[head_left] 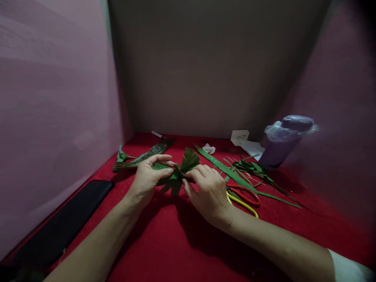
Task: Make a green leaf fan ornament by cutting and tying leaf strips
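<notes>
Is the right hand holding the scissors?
No, the scissors lie on the red cloth while the right hand grips the green leaf bundle.

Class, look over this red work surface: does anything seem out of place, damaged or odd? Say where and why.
The long leaf just beyond the left hand looks damaged: dull and brownish, unlike the bright green strip on the right. Leaf scraps lie untidily scattered near the purple container.
</notes>
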Action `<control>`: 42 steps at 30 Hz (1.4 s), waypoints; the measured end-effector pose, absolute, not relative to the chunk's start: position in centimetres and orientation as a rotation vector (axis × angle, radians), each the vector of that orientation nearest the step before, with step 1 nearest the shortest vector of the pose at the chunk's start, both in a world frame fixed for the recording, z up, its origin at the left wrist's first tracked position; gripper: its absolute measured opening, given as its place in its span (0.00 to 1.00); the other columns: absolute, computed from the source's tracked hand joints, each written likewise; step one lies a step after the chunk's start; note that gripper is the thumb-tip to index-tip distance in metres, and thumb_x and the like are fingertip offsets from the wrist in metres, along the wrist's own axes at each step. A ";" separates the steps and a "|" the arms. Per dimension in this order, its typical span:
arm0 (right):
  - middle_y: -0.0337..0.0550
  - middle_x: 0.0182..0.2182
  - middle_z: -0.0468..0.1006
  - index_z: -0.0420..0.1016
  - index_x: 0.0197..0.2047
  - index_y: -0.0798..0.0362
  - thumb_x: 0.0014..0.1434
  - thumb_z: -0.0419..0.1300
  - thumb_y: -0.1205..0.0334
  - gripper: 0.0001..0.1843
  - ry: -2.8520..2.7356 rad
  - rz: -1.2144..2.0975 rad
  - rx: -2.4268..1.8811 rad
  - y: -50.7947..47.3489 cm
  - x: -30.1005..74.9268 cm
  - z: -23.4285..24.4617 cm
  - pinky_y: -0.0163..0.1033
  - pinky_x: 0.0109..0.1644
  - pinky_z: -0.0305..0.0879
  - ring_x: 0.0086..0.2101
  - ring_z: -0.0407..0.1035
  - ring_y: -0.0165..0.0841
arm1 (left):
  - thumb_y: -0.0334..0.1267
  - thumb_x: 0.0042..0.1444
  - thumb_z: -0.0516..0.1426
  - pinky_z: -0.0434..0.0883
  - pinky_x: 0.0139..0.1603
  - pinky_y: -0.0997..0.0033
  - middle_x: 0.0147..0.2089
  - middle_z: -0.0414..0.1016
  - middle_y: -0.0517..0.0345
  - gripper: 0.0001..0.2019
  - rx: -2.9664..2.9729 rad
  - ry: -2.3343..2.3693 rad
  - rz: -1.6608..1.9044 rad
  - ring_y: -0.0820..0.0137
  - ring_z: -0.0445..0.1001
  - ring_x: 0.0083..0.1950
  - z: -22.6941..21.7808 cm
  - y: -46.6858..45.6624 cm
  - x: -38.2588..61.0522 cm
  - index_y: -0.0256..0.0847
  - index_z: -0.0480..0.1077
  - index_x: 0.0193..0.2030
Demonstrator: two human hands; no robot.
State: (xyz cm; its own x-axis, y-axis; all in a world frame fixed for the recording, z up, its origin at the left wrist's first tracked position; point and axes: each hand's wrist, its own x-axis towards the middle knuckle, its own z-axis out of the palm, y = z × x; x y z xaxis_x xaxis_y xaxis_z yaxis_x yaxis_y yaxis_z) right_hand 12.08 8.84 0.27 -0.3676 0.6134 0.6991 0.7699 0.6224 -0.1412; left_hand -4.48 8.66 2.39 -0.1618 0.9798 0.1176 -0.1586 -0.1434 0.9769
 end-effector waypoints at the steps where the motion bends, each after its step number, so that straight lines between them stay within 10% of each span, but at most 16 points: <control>1: 0.43 0.29 0.73 0.71 0.29 0.53 0.55 0.57 0.63 0.05 -2.099 -0.271 -1.074 8.9 12.1 0.3 0.39 0.38 0.55 0.33 0.65 0.36 | 0.30 0.37 0.65 0.72 0.38 0.68 0.32 0.76 0.60 0.19 1.095 1.114 1.492 0.72 0.75 0.31 2.3 8.7 -4.4 0.36 0.71 0.39; 42: 0.41 0.26 0.73 0.72 0.27 0.54 0.55 0.56 0.65 0.06 -2.066 -0.266 -0.943 8.8 12.0 0.0 0.38 0.37 0.56 0.30 0.65 0.33 | 0.32 0.39 0.64 0.71 0.35 0.72 0.31 0.72 0.61 0.23 1.356 1.235 1.670 0.72 0.73 0.32 2.1 8.2 -2.7 0.39 0.67 0.46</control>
